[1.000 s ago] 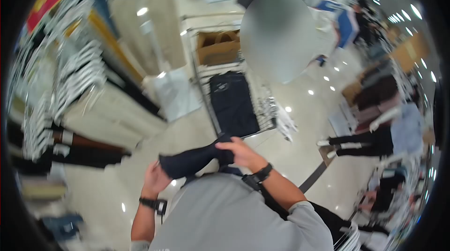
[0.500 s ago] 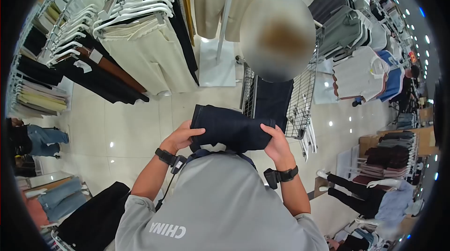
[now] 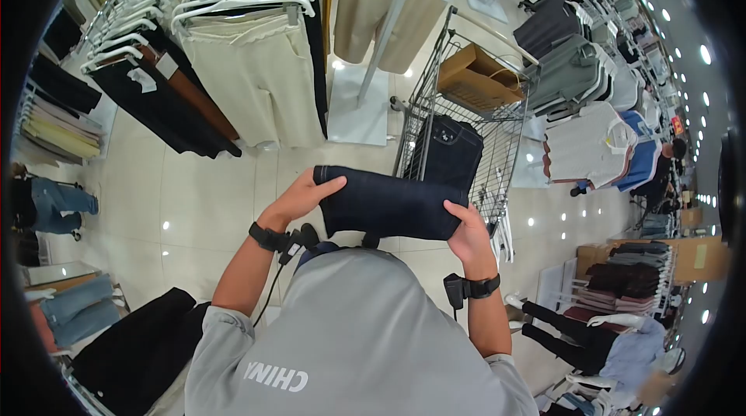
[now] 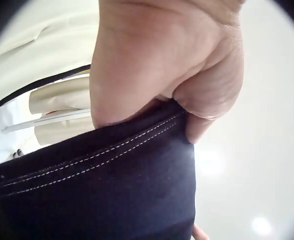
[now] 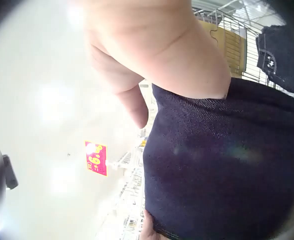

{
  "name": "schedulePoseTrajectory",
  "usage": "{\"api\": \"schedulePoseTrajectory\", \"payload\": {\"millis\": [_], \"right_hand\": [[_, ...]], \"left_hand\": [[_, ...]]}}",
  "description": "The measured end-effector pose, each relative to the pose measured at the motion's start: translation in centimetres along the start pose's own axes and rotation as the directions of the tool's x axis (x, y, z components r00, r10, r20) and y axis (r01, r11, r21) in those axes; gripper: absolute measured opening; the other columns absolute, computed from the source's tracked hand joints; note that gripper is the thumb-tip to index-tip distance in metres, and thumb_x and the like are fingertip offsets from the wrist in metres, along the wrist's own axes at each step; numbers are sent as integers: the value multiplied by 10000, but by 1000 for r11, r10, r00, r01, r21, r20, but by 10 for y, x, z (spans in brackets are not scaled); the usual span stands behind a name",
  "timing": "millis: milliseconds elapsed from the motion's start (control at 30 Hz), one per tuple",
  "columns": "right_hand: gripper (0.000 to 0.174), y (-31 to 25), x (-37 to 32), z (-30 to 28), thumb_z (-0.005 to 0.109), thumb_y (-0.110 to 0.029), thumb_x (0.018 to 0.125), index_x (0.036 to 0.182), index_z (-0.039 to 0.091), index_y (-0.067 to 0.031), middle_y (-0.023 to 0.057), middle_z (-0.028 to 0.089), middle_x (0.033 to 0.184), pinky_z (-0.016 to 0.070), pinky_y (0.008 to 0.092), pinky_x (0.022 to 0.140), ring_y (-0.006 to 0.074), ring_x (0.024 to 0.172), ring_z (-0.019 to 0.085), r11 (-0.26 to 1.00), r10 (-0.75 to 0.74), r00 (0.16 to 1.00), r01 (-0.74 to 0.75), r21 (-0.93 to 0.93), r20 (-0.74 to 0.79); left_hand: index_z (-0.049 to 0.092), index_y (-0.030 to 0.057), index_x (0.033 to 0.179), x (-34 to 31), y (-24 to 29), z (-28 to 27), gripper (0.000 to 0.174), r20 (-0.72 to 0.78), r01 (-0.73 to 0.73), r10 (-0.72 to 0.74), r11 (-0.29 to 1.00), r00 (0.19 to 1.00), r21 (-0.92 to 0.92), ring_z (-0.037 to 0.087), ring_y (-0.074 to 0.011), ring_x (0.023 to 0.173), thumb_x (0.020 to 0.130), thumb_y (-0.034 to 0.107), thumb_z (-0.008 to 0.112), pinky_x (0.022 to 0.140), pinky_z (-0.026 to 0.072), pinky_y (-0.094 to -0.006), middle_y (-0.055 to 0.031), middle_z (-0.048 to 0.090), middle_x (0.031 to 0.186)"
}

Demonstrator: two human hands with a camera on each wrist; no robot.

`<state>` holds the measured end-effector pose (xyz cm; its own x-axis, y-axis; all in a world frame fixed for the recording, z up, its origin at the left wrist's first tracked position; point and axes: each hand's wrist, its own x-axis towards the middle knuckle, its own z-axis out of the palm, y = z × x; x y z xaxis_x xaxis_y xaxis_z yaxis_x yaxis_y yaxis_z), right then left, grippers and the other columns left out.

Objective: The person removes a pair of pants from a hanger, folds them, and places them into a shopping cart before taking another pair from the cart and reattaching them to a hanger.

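A folded pair of dark blue jeans [image 3: 388, 204] is stretched sideways in front of the grey shirt. My left hand [image 3: 299, 197] pinches its left end, thumb on top and fingers behind. At the right end my right hand [image 3: 470, 235] grips the cloth the same way. In the left wrist view, two rows of pale stitching run along the edge of the jeans [image 4: 102, 200] just below the left hand [image 4: 167, 55]. The right wrist view shows the right hand [image 5: 157, 55] on the upper edge of the denim, with the fingers behind partly hidden.
Just ahead stands a wire cart [image 3: 505, 152] holding another folded dark pair of jeans [image 3: 451, 152] and a brown cardboard box [image 3: 482, 78]. Racks of cream trousers [image 3: 249, 82] hang ahead to the left. Black trousers [image 3: 140, 358] lie at the lower left, and a mannequin [image 3: 629, 346] is at the right.
The jeans went from bunched and slanting to spread flat and nearly level between both hands. The right hand has moved to the right end. The head view has turned and steadied, with the cart farther right.
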<state>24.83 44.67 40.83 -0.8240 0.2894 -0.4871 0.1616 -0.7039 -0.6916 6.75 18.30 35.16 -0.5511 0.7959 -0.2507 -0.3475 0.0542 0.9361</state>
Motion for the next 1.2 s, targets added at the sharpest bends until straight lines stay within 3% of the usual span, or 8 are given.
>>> {"api": "schedulePoseTrajectory", "payload": {"millis": [300,433,533,667,900,1033,1100,1200], "right_hand": [[355,4,6,10,599,7,868,1216,546,49,120,636,1153,501,336,935,206,1043,627,917,-6,996,43,-398,93],[336,7,16,8,607,-15,868,1184,549,82,143,639,1137,522,323,901,210,1015,643,911,142,989,-121,-394,25],[267,15,35,-2,606,-74,879,1083,576,95,174,648,1098,548,340,851,244,977,661,961,219,974,-226,-163,-58],[326,25,43,3,634,-118,858,1113,564,73,163,613,1171,460,406,976,261,1104,591,941,222,974,-228,-250,-52],[307,50,57,24,633,-104,865,1111,567,67,147,627,1122,480,368,924,239,1027,617,890,189,981,-190,-414,-42],[419,61,58,22,618,-76,873,1249,504,71,146,620,1118,505,343,878,223,1001,622,845,59,986,-133,-518,-156],[450,61,55,16,601,-42,877,1297,472,56,144,614,1132,509,330,872,211,1010,614,823,94,986,-155,-547,-139],[364,74,43,-6,581,-6,882,1240,539,49,121,624,1125,488,295,899,184,994,610,766,95,985,-163,-622,-141]], "left_hand": [[528,-28,1273,-12,9,-10,390,109,-105,104,994,989,11,576,-162,1098,907,90,596,980,448,-304,-87,612,1216],[526,-36,1267,-21,2,-19,396,89,15,-1,988,996,-152,588,-173,1090,894,71,604,965,463,-306,-100,613,1212],[541,-56,1233,-21,-4,-25,363,108,71,-35,934,993,-351,604,-189,1071,894,61,597,944,481,-312,-117,621,1186],[569,-85,1160,-22,-7,-39,291,92,71,-35,901,995,-428,634,-216,1022,903,48,579,906,511,-325,-144,639,1128],[557,-135,1112,-35,-16,-64,263,-46,147,-215,794,976,-589,660,-245,960,914,38,549,856,542,-325,-184,640,1094],[551,-118,1150,-63,-27,-55,284,2,167,-197,826,980,-538,630,-216,1028,927,59,545,928,495,-342,-158,629,1142],[545,-41,1242,-86,-15,-47,337,87,236,-220,881,972,-411,579,-171,1095,941,109,549,946,458,-288,-102,603,1232],[573,-42,1102,-100,-38,-39,278,166,112,-63,946,984,-303,569,-134,938,940,183,576,816,466,-272,-56,623,1040]]}}
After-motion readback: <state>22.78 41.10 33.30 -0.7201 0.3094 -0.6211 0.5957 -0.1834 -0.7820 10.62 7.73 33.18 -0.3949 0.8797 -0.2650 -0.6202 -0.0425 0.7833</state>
